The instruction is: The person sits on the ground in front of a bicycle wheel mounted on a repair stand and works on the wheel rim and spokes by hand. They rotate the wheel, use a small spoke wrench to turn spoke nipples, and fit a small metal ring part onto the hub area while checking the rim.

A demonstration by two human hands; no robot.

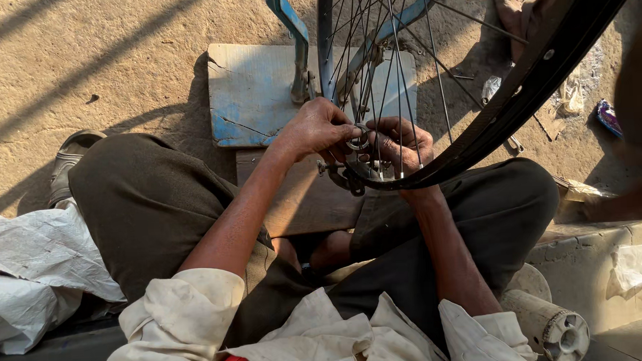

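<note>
Both hands are bunched together at the hub of the black-rimmed spoked bicycle wheel [478, 113], which sits over the person's lap. The left hand [318, 129] pinches a small metal ring [357, 138] at the hub; the right hand [403, 145] grips the hub end through the thin steel spokes [395, 67]. The wheel looks light but awkward, the rim stiff and the spokes bendy, so I'd hold it by rim or hub. A worn blue wooden board [251, 96] lies just beyond.

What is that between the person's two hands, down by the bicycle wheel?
In the head view, a small metal ring sits between the left hand and right hand, beside the wheel's spokes.
</note>
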